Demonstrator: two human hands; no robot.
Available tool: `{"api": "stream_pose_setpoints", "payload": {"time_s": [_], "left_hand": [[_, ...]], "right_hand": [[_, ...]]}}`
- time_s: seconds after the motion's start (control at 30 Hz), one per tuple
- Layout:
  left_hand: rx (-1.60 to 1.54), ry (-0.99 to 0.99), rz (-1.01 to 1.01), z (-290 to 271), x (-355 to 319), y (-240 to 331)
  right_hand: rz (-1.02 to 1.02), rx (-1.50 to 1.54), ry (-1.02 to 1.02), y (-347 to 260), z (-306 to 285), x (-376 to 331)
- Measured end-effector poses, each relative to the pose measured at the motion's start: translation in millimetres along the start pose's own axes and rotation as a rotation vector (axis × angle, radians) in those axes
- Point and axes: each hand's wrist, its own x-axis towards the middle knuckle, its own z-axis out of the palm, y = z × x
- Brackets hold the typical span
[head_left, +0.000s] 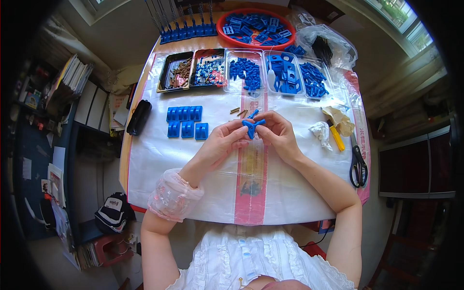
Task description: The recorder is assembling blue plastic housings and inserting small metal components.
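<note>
Over the middle of the table, my left hand (227,137) and my right hand (278,133) meet at a small blue plastic piece with several arms (252,126). Fingertips of both hands pinch it from either side and partly cover it. Just beyond my fingers lie a few short brass-coloured pins (235,110). To the left of my left hand, several blue blocks with rounded faces (183,114) sit in two rows.
Behind my hands stand a black tray of brass-coloured pins (166,83) and several trays of small parts. Farther back are a red basin (223,36) and a blue rack with springs (188,34). Scissors (358,166), a yellow cutter (336,137) and crumpled tissue (321,134) lie right; a black case (139,117), left.
</note>
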Motion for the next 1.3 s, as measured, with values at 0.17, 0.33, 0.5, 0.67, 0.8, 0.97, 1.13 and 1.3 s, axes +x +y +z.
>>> {"api": "stream_pose_setpoints", "payload": {"time_s": [0.17, 0.33, 0.5, 0.67, 0.8, 0.97, 1.13, 1.3], "left_hand": [[-0.022, -0.015, -0.029, 2.7, 0.8, -1.1], [-0.016, -0.061, -0.005, 2.8, -0.4, -1.3], [0.005, -0.096, 0.016, 0.5, 0.2, -2.9], [0.061, -0.121, 0.052, -0.9, 0.0, -2.8], [0.088, -0.114, 0.091, -0.3, -0.3, -6.0], [0.156, -0.093, 0.125, -2.1, 1.1, -9.0], [0.080, -0.102, 0.085, -5.3, 3.5, -13.4], [0.096, -0.093, 0.102, -5.6, 4.0, -14.9]], "right_hand": [[-0.047, -0.018, -0.017, 8.8, -1.1, -2.1], [-0.120, -0.107, 0.020, 11.7, -0.1, -1.9], [-0.149, -0.138, 0.049, 14.0, -0.2, -3.0], [-0.191, -0.195, 0.077, 14.7, 0.9, -5.4], [-0.177, -0.168, 0.070, 12.5, 1.8, -4.6], [-0.121, -0.117, 0.082, 12.6, 1.0, -5.2], [-0.042, -0.122, 0.081, 13.7, -1.8, -6.6], [-0.096, -0.145, 0.093, 11.8, 1.7, -4.2]]}}
